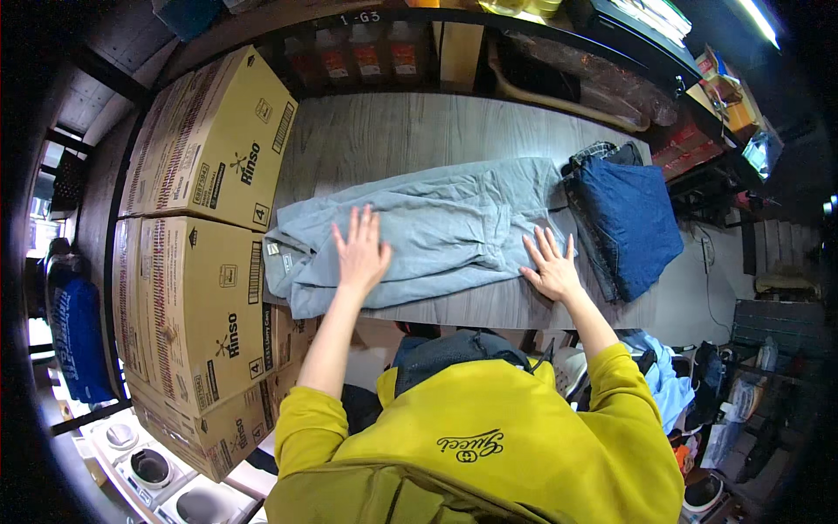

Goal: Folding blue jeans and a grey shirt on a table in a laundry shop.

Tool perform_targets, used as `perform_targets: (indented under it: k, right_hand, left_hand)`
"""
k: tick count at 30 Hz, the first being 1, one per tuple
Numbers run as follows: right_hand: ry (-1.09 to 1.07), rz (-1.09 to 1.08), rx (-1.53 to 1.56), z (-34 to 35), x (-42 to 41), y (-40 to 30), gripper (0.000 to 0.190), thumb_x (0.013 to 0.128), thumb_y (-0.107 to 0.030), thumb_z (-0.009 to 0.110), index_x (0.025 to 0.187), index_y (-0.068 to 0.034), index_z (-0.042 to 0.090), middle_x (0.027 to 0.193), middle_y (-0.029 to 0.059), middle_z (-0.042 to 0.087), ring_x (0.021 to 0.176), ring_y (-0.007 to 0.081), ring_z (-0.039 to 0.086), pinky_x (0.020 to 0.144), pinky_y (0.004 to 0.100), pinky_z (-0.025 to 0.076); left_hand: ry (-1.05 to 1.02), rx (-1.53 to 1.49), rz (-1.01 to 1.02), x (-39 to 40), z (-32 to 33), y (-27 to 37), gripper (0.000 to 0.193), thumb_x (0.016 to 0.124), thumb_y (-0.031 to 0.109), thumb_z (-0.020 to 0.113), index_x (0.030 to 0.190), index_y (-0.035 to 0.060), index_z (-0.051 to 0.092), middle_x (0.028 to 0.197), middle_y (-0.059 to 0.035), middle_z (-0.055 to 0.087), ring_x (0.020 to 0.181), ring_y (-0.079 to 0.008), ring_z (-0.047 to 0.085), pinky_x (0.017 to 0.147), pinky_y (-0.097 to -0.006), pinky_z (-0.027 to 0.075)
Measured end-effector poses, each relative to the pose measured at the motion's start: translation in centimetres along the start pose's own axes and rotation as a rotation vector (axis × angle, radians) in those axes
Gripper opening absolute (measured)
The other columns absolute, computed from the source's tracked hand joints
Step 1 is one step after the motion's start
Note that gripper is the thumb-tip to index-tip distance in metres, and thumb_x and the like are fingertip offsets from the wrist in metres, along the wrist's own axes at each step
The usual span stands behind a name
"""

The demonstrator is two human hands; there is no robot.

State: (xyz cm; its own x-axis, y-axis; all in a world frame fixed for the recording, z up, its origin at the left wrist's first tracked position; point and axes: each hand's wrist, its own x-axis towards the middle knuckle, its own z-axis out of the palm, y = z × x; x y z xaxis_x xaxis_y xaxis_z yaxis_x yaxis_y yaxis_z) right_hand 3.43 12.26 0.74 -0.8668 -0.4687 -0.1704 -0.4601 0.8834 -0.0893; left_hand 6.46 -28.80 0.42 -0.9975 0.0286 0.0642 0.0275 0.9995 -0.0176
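Observation:
A light grey-blue long garment with a collar, perhaps a shirt or dress (432, 226), lies lengthwise on the grey wood-grain table (393, 124), its collar at the left. My left hand (360, 252) rests flat on its upper part with fingers spread. Near the garment's right end, my right hand (553, 268) is spread with the fingertips at the cloth and the table's surface. Neither hand grips anything. Just right of the garment sits a stack of folded dark clothes with blue denim (632, 223) on top.
Stacked cardboard boxes (216, 314) stand against the table's left side. Behind the table is a dark shelf (563, 39) with goods on and under it. Light blue clothes (664, 380) hang or lie at the lower right. White machines with round doors (150, 465) stand at the lower left.

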Motion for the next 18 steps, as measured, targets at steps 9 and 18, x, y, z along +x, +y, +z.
perform_targets:
  k: [9, 18]
  right_hand:
    - [0.376, -0.610, -0.038, -2.9, 5.2, -4.3, 0.055, 0.075, -0.039, 0.063, 0.110, 0.003, 0.058, 0.131, 0.0202, 0.049, 0.121, 0.0378, 0.046, 0.109, 0.0557, 0.024]
    - [0.373, -0.773, -0.146, 0.3, 6.5, -1.7, 0.043, 0.081, -0.016, 0.048, 0.116, 0.008, 0.054, 0.122, 0.0237, 0.055, 0.117, 0.0349, 0.053, 0.106, 0.0477, 0.034]
  left_hand:
    - [-0.056, -0.180, -0.043, -1.7, 0.9, 6.0, 0.085, 0.081, 0.061, 0.053, 0.149, 0.0200, 0.023, 0.156, -0.0099, 0.011, 0.144, -0.0350, 0.005, 0.104, -0.0711, 0.000]
    - [-0.209, -0.191, -0.053, -1.7, 0.2, 6.3, 0.098, 0.074, 0.066, 0.059, 0.150, 0.0214, 0.016, 0.157, -0.0099, 0.004, 0.144, -0.0343, -0.002, 0.105, -0.0684, -0.006]
